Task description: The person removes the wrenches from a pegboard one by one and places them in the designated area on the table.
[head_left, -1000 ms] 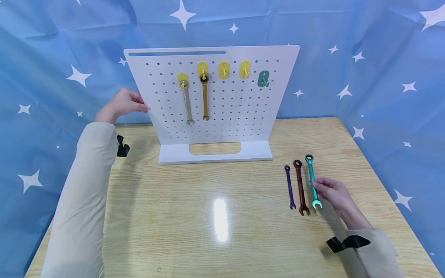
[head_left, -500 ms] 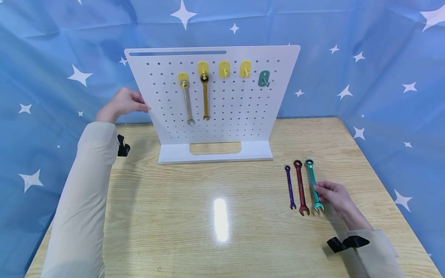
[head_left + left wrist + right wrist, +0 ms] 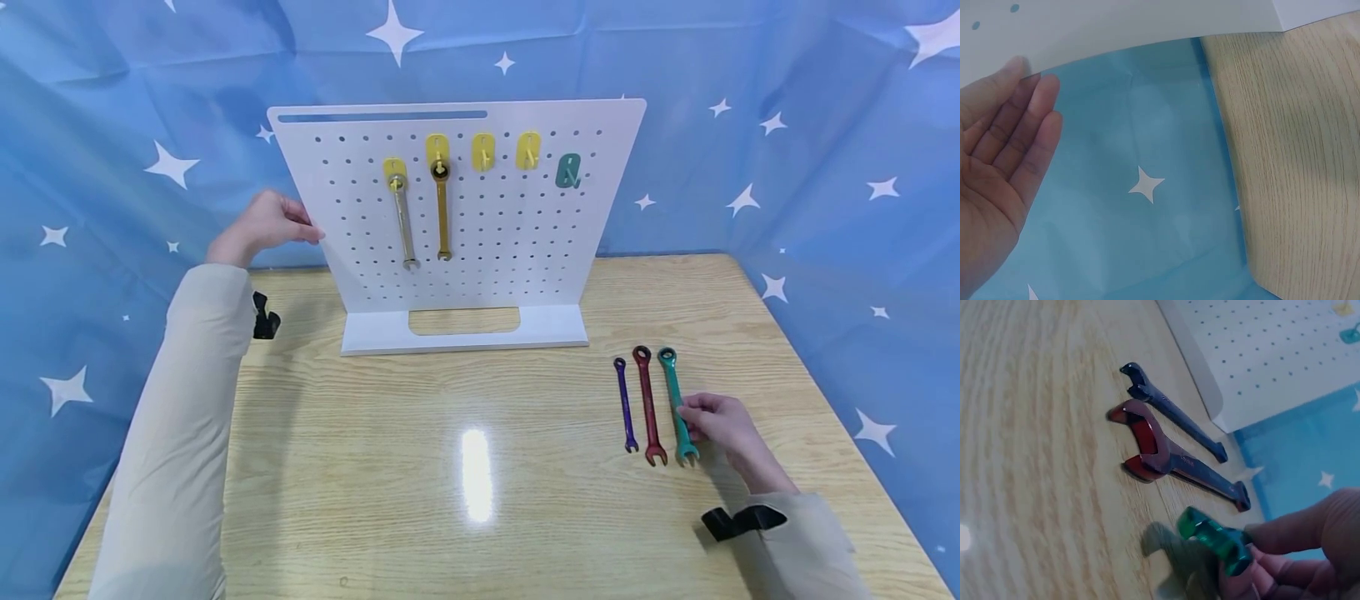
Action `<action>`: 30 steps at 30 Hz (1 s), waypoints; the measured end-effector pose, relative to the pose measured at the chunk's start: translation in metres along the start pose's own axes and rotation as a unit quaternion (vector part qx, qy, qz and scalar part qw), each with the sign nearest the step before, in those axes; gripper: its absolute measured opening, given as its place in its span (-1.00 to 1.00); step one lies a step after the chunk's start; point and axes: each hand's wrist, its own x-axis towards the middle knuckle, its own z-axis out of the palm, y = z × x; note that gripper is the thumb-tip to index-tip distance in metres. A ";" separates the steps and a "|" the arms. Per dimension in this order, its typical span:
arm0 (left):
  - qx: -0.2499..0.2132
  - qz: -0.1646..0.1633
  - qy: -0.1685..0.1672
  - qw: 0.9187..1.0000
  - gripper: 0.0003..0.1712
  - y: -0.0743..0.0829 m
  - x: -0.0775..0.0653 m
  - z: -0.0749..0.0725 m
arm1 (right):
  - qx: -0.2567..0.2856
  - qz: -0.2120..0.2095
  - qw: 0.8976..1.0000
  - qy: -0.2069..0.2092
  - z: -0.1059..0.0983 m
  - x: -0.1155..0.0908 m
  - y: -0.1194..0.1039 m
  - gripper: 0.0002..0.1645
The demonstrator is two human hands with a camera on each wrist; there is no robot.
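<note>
My left hand (image 3: 270,221) pinches the left edge of a white pegboard (image 3: 495,242), thumb on the front face and fingers behind it. On the right side of the table, my right hand (image 3: 723,425) grips a green combination wrench (image 3: 673,392) near its middle. In the right wrist view the open end of this green wrench (image 3: 1213,537) sits just above the wood or on it; I cannot tell which. To its left lie a dark red wrench (image 3: 648,408) and a smaller purple wrench (image 3: 626,404), roughly parallel. A silver wrench (image 3: 404,221) and a gold wrench (image 3: 442,212) hang from the board's hooks.
Two more yellow hooks (image 3: 483,152) and a green hook (image 3: 568,170) are on the board with nothing hung on them. The pegboard stands on a white base (image 3: 375,335) at the back of the wooden table (image 3: 360,467). A blue star-patterned cloth (image 3: 675,100) surrounds the table.
My right hand has brought the green wrench down and slightly nearer to me, beside the red wrench. The left hand and the pegboard have stayed put.
</note>
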 end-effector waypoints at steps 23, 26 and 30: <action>0.006 0.003 0.002 1.000 -0.69 -0.001 0.000 0.000 | -0.140 0.020 0.990 -0.005 -0.006 0.005 -0.008 -0.76; 0.008 0.004 0.003 1.000 -0.70 -0.001 0.000 0.000 | -0.133 0.022 0.991 -0.006 -0.007 0.005 -0.007 -0.76; 0.008 0.006 0.002 1.000 -0.68 0.000 -0.001 0.000 | -0.115 0.020 0.993 0.000 -0.009 0.004 -0.006 -0.74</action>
